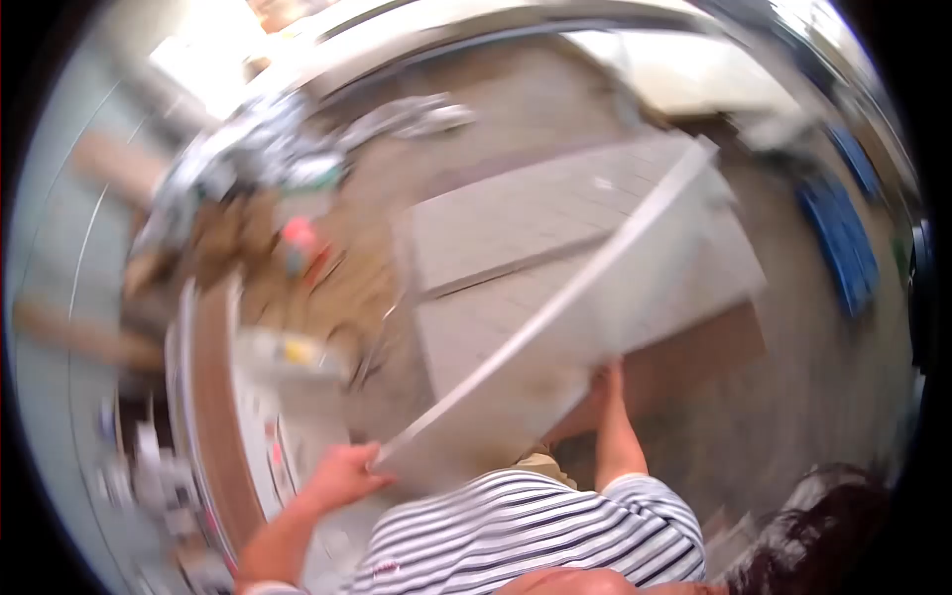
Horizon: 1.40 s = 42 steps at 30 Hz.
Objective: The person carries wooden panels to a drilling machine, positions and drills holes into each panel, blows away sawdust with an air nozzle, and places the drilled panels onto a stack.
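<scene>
A long pale board [555,347] is held tilted in front of my body, running from the lower left up to the upper right. My left hand [349,476] is closed round its near left end. On its lower edge, nearer the middle, is my right hand [609,377], with the fingers partly hidden against the board. Behind and below the held board lie flat pale panels [496,233] with a dark line between them. A brown board [694,357] shows under their right side. Motion blurs much of the view.
Left of the panels are a pink object [297,234], crumpled silvery plastic [238,149] and a white bottle-like item with a yellow label [297,350]. A brown-topped long piece [216,397] stands at the left. Blue objects [841,243] lie at the right. Dark hair shows at bottom right.
</scene>
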Each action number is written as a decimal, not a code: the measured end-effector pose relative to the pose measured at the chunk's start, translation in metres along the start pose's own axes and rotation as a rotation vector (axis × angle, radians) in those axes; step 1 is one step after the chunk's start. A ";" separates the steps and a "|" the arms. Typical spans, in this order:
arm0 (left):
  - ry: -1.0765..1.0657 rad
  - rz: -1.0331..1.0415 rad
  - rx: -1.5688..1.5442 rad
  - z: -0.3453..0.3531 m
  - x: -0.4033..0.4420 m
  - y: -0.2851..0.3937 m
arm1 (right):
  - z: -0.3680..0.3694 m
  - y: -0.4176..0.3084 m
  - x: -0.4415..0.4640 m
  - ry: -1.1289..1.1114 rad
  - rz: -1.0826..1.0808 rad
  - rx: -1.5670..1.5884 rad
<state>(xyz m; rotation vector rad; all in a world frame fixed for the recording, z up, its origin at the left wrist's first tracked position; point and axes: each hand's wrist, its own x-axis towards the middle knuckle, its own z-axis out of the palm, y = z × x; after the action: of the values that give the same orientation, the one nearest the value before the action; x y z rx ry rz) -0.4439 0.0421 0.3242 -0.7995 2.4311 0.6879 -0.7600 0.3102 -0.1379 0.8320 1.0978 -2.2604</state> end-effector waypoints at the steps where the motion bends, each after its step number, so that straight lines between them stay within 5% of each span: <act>1: -0.038 -0.074 -0.002 -0.007 -0.026 -0.006 | 0.028 -0.003 -0.029 -0.130 -0.043 -0.030; 2: 0.123 0.001 0.022 0.003 -0.047 -0.032 | 0.056 -0.007 -0.057 -0.259 -0.089 -0.053; 4: 0.328 -0.046 0.017 0.019 -0.099 -0.062 | 0.035 0.029 -0.040 -0.446 0.367 -0.178; 7: 0.323 -0.263 -0.028 0.028 -0.163 -0.075 | 0.038 0.084 -0.060 -0.309 0.616 -0.433; 13: 0.458 -0.770 0.005 0.071 -0.286 -0.128 | 0.082 0.181 -0.120 -0.320 0.714 -0.555; 22: 0.878 -0.966 -0.142 0.204 -0.419 -0.280 | 0.157 0.359 -0.252 -0.447 0.773 -0.566; 24: 0.921 -1.154 -0.206 0.229 -0.441 -0.299 | 0.181 0.382 -0.300 -0.454 0.824 -0.588; 32: 0.994 -1.566 -0.472 0.331 -0.461 -0.366 | 0.270 0.452 -0.411 -0.576 1.113 -0.705; 40: 1.174 -1.572 -0.473 0.363 -0.410 -0.448 | 0.342 0.570 -0.372 -0.668 1.219 -0.839; 42: 1.169 -1.631 -0.451 0.354 -0.384 -0.473 | 0.387 0.584 -0.379 -0.631 1.072 -0.980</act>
<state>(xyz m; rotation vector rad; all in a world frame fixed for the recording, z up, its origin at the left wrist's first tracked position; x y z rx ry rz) 0.2344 0.0727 0.1352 -3.3197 1.1919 -0.0379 -0.2359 -0.2693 0.0165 0.1388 0.9177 -0.7945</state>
